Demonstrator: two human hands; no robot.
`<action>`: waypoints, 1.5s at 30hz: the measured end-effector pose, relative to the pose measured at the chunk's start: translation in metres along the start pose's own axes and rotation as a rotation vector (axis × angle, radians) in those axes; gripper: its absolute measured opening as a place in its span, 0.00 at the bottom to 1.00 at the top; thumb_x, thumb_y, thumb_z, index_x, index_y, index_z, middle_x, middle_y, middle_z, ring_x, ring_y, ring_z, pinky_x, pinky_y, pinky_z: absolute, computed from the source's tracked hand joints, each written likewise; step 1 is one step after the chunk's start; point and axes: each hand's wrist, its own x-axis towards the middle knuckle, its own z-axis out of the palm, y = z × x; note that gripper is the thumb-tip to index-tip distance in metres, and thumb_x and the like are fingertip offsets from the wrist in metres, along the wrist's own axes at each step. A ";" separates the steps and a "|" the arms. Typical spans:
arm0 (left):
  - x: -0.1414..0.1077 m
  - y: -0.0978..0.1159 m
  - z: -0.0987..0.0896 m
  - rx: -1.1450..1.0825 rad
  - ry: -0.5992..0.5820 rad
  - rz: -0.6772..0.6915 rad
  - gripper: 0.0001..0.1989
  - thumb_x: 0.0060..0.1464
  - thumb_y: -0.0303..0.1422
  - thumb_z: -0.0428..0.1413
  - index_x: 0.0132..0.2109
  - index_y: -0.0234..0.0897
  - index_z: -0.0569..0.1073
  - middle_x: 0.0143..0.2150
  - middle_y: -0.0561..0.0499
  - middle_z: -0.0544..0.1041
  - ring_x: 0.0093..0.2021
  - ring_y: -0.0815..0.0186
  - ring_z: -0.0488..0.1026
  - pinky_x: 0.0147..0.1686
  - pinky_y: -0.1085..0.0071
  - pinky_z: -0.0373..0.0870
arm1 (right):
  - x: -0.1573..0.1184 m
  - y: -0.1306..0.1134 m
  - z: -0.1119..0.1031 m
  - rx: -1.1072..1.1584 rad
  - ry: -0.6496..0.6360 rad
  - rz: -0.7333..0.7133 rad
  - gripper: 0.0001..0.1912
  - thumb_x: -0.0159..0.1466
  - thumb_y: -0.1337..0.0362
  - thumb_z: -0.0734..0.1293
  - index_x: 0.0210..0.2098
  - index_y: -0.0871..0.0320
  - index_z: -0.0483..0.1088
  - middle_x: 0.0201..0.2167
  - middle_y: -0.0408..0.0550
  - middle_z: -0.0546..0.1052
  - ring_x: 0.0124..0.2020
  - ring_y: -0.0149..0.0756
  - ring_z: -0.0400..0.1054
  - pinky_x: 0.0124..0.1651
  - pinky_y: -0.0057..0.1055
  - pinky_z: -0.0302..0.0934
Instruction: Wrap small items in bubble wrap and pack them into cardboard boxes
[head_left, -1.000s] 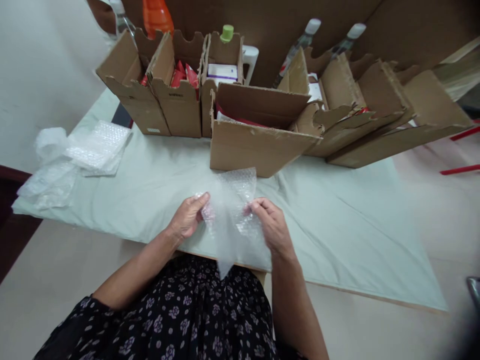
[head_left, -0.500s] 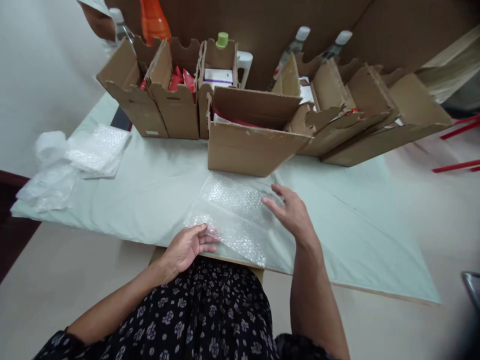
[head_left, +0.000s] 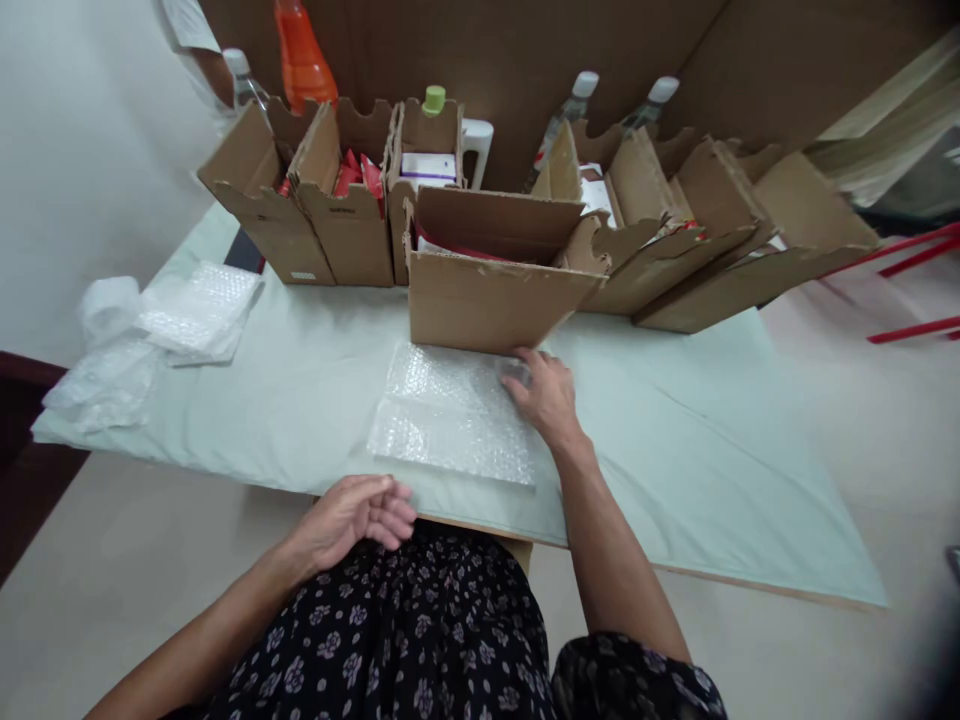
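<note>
Pulled back from the bubble wrap (head_left: 450, 415), my left hand (head_left: 356, 520) hovers by the table (head_left: 712, 460), fingers loosely curled; my right hand (head_left: 549, 398) touches the sheet's far corner, thumb and fingers apart

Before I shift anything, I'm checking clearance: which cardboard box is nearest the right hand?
The wide middle box, forward of its neighbours; its near bottom edge is beside the right hand, the others farther off.
</note>
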 end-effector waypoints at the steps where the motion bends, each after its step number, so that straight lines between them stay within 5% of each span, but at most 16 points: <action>1: -0.008 0.007 -0.007 0.073 -0.013 -0.003 0.19 0.58 0.45 0.65 0.40 0.29 0.82 0.34 0.37 0.84 0.30 0.60 0.82 0.28 0.69 0.79 | -0.007 0.003 -0.002 -0.003 0.054 0.007 0.23 0.63 0.59 0.66 0.56 0.58 0.75 0.53 0.59 0.80 0.53 0.56 0.71 0.58 0.53 0.63; 5: -0.016 0.048 -0.008 0.447 0.124 0.291 0.15 0.59 0.43 0.64 0.40 0.34 0.84 0.34 0.42 0.84 0.32 0.61 0.81 0.33 0.68 0.79 | -0.033 -0.005 -0.012 0.034 0.217 -0.033 0.20 0.69 0.57 0.63 0.56 0.58 0.74 0.59 0.58 0.77 0.60 0.53 0.68 0.64 0.54 0.59; 8: 0.020 0.073 0.019 0.747 0.257 0.671 0.09 0.60 0.33 0.61 0.45 0.40 0.84 0.47 0.44 0.84 0.51 0.56 0.80 0.56 0.60 0.75 | -0.035 -0.035 -0.007 0.051 0.128 -0.146 0.23 0.71 0.62 0.59 0.62 0.58 0.70 0.65 0.57 0.73 0.67 0.50 0.64 0.69 0.54 0.55; 10: 0.058 0.080 0.037 0.841 0.183 0.836 0.14 0.57 0.28 0.61 0.50 0.40 0.82 0.59 0.43 0.80 0.64 0.52 0.72 0.70 0.54 0.60 | -0.032 -0.055 0.006 0.023 -0.009 -0.211 0.27 0.71 0.65 0.57 0.68 0.59 0.65 0.70 0.56 0.68 0.71 0.49 0.59 0.71 0.53 0.54; 14: 0.124 0.072 0.043 1.127 0.039 0.836 0.25 0.57 0.30 0.59 0.61 0.35 0.74 0.72 0.38 0.67 0.76 0.49 0.55 0.76 0.50 0.41 | -0.032 -0.068 0.032 -0.107 -0.237 -0.230 0.30 0.72 0.63 0.57 0.71 0.66 0.60 0.73 0.61 0.62 0.75 0.51 0.53 0.72 0.50 0.53; 17: 0.141 0.060 0.028 1.301 0.045 0.841 0.28 0.59 0.39 0.58 0.65 0.36 0.70 0.75 0.37 0.61 0.78 0.47 0.48 0.75 0.47 0.31 | -0.043 -0.050 0.039 -0.196 -0.225 -0.206 0.32 0.74 0.55 0.58 0.71 0.67 0.60 0.73 0.63 0.61 0.75 0.54 0.51 0.74 0.53 0.47; 25: 0.128 0.057 0.020 1.320 0.157 0.847 0.34 0.57 0.43 0.61 0.66 0.33 0.68 0.77 0.32 0.56 0.79 0.39 0.44 0.74 0.44 0.29 | -0.069 0.009 0.013 -0.294 -0.059 -0.017 0.35 0.75 0.48 0.55 0.72 0.65 0.58 0.73 0.66 0.61 0.74 0.57 0.53 0.72 0.59 0.45; 29: 0.123 0.052 0.032 1.351 0.123 0.872 0.31 0.63 0.41 0.55 0.68 0.33 0.66 0.77 0.33 0.55 0.79 0.46 0.45 0.75 0.48 0.30 | -0.065 -0.014 0.015 -0.243 -0.011 -0.030 0.34 0.75 0.51 0.55 0.73 0.64 0.56 0.74 0.64 0.58 0.76 0.55 0.50 0.73 0.58 0.44; 32: 0.126 0.050 0.035 1.394 0.074 0.886 0.30 0.63 0.41 0.55 0.68 0.35 0.66 0.77 0.35 0.57 0.79 0.47 0.47 0.75 0.48 0.29 | -0.058 -0.042 0.026 -0.196 -0.157 -0.183 0.31 0.75 0.54 0.55 0.73 0.62 0.58 0.75 0.59 0.59 0.76 0.50 0.50 0.74 0.52 0.44; 35: 0.124 0.052 0.016 1.500 0.123 0.852 0.33 0.61 0.44 0.57 0.69 0.34 0.65 0.77 0.33 0.56 0.78 0.43 0.47 0.75 0.45 0.29 | -0.060 -0.043 0.028 -0.226 -0.227 -0.188 0.32 0.74 0.54 0.58 0.72 0.64 0.59 0.74 0.61 0.60 0.75 0.51 0.52 0.74 0.52 0.44; 41: 0.081 0.047 -0.042 1.782 0.475 0.751 0.35 0.68 0.45 0.47 0.72 0.27 0.57 0.77 0.28 0.53 0.78 0.42 0.47 0.74 0.40 0.39 | -0.114 0.031 -0.009 -0.312 -0.018 -0.007 0.30 0.75 0.53 0.57 0.71 0.63 0.60 0.71 0.62 0.65 0.74 0.55 0.55 0.70 0.56 0.51; 45: 0.053 0.036 -0.041 1.886 0.386 0.838 0.33 0.67 0.45 0.49 0.72 0.33 0.59 0.78 0.34 0.53 0.78 0.45 0.47 0.74 0.45 0.44 | -0.155 0.038 -0.031 -0.287 -0.032 -0.181 0.27 0.73 0.61 0.60 0.70 0.57 0.62 0.70 0.58 0.67 0.71 0.51 0.59 0.65 0.48 0.60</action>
